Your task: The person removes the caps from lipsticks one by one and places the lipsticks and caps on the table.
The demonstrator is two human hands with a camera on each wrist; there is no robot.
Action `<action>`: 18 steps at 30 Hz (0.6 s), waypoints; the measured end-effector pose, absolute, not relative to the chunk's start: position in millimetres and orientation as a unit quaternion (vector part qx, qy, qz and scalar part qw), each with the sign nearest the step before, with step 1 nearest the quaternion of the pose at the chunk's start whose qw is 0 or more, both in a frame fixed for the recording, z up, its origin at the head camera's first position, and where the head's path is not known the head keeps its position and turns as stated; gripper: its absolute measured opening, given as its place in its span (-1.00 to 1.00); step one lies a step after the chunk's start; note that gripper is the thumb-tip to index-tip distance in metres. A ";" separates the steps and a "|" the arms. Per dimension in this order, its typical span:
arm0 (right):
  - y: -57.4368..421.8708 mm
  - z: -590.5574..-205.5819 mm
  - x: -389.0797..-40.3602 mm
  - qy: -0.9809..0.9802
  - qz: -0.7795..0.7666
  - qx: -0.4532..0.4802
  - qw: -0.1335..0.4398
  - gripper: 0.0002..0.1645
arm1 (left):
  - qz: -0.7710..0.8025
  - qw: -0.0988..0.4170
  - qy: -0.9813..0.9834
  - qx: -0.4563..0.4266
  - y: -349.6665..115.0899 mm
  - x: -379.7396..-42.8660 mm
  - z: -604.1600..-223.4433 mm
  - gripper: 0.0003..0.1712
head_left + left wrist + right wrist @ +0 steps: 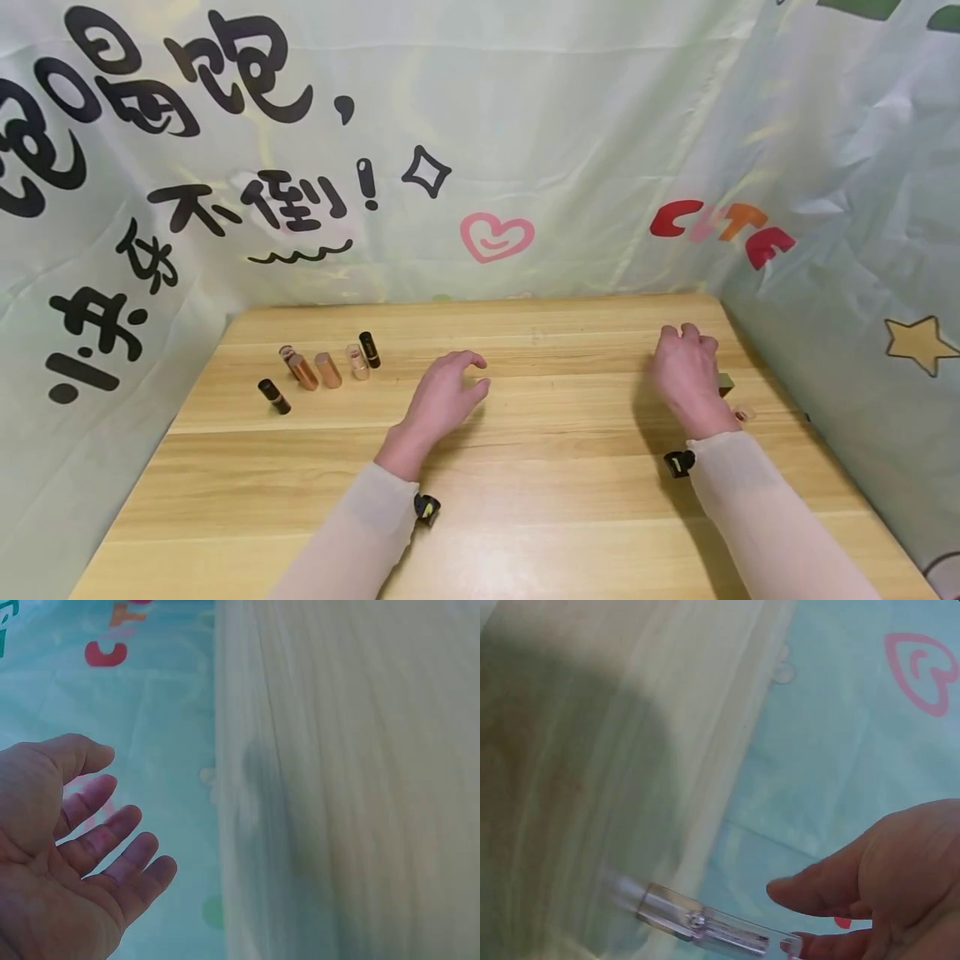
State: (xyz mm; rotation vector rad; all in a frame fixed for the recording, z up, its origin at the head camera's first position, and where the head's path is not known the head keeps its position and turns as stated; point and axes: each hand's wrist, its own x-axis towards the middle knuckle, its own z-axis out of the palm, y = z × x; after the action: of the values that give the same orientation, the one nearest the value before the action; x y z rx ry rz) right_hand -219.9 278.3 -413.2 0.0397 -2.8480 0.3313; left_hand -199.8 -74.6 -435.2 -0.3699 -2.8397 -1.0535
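Observation:
My right hand [686,375] is over the right side of the table, its fingers bent downward. In the right wrist view, a clear lipstick tube [735,934] with a metallic band stands upright, its end overlapping a fingertip. The thumb [814,889] is apart from the tube. Beside the hand, a green box [725,384] is partly hidden, and a small clear and pink item [743,414] lies near the wrist. My left hand [442,396] hovers over the middle of the table, fingers loosely curved with nothing in them.
Several lipstick tubes stand at the left: black ones [274,397], rose-brown ones [327,370] and a clear one [357,362]. A printed cloth [570,150] hangs behind and along both sides of the wooden table [517,500].

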 end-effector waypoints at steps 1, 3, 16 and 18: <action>278.6 -414.7 -220.6 -0.984 0.117 0.012 0.133 -0.72 | -0.348 0.042 -0.929 -0.124 -70.5 -201.6 -435.7 -0.71; 279.3 -417.6 -222.2 -0.984 0.117 0.012 0.132 -0.74 | -0.350 0.033 -0.927 -0.129 -62.8 -204.9 -436.9 -0.70; 258.3 -441.6 -236.4 -0.965 0.156 0.024 0.208 -0.69 | -0.362 -0.003 -0.925 -0.116 -41.5 -223.0 -453.5 -0.67; 246.6 -443.4 -238.7 -0.962 0.172 0.040 0.208 -0.61 | -0.362 -0.005 -0.925 -0.112 -42.3 -223.6 -454.5 -0.67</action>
State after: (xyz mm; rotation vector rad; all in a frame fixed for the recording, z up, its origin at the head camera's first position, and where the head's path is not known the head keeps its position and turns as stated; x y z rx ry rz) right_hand -238.7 246.6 -443.4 0.1103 -2.6784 0.4782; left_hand -223.6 -42.3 -454.5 -0.3546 -2.9169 -1.1422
